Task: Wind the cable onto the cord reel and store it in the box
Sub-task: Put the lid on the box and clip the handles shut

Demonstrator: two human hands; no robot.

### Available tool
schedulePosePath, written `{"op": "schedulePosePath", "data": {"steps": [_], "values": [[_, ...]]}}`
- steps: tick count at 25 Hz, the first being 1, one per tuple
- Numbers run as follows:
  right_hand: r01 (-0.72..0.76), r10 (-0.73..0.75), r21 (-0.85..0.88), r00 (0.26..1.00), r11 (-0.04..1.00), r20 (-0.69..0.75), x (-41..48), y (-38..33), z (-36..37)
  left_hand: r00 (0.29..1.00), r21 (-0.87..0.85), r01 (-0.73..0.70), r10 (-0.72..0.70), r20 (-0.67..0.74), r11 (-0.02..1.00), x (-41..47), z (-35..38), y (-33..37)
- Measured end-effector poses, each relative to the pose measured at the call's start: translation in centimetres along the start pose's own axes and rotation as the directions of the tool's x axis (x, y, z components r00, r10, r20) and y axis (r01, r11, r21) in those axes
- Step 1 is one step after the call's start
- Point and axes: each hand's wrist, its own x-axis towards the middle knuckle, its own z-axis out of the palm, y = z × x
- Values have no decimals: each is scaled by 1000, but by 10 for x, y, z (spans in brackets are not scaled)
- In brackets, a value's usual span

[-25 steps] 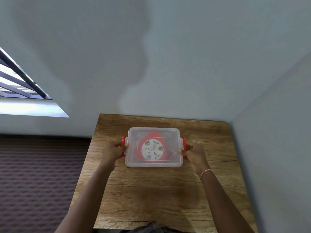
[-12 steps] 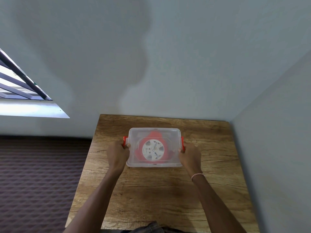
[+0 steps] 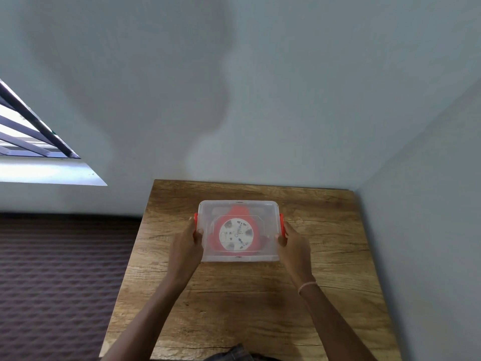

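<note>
- Wooden table (image 3: 234, 308) fills the lower middle of our head view, pushed into a corner of pale grey wall (image 3: 286, 100). A barred window (image 3: 26, 131) sits far out beyond the left hand, with a dark quilted surface (image 3: 59, 269) below it.
- Between the two hands sits the clear plastic box (image 3: 270, 207), with its lid on. Through the cloudy lid we see the red cord reel (image 3: 236, 234) lying flat, white face up, midway between the hands. We cannot pick out the cable itself through the plastic.
- Our left hand (image 3: 186, 246) clasps the left end of the box, thumb over the lid edge, the other fingers hidden down the side. Our right hand (image 3: 294, 247), a thin bracelet (image 3: 307, 285) on its wrist, clasps the right end in the same way.
- A second ago both hands sat further out, on the red latches, which stood away from the box. Half a second ago the hands had closed in on them. Now the left latch (image 3: 195, 220) and the right latch (image 3: 281, 222) lie flat against the box ends, just beyond each thumb.
- We judge from this that both latches have been pressed home. The reel is stored and the task looks all but finished, with only letting go left.
</note>
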Motion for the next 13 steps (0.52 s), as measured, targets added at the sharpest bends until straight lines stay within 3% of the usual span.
{"op": "schedulePosePath", "data": {"steps": [3,6,13], "values": [[50,-45,131,998,990,-40,-36,14,10,999,-204,-1,9,38,979,-27,5,-17],[57,-51,196,998,979,-36,-54,25,20,999,-279,47,-40,31,959,-41,16,-24],[-87,97,362,995,928,-11,-12,19,20,985,-403,169,-135,111,900,-1,17,-11]]}}
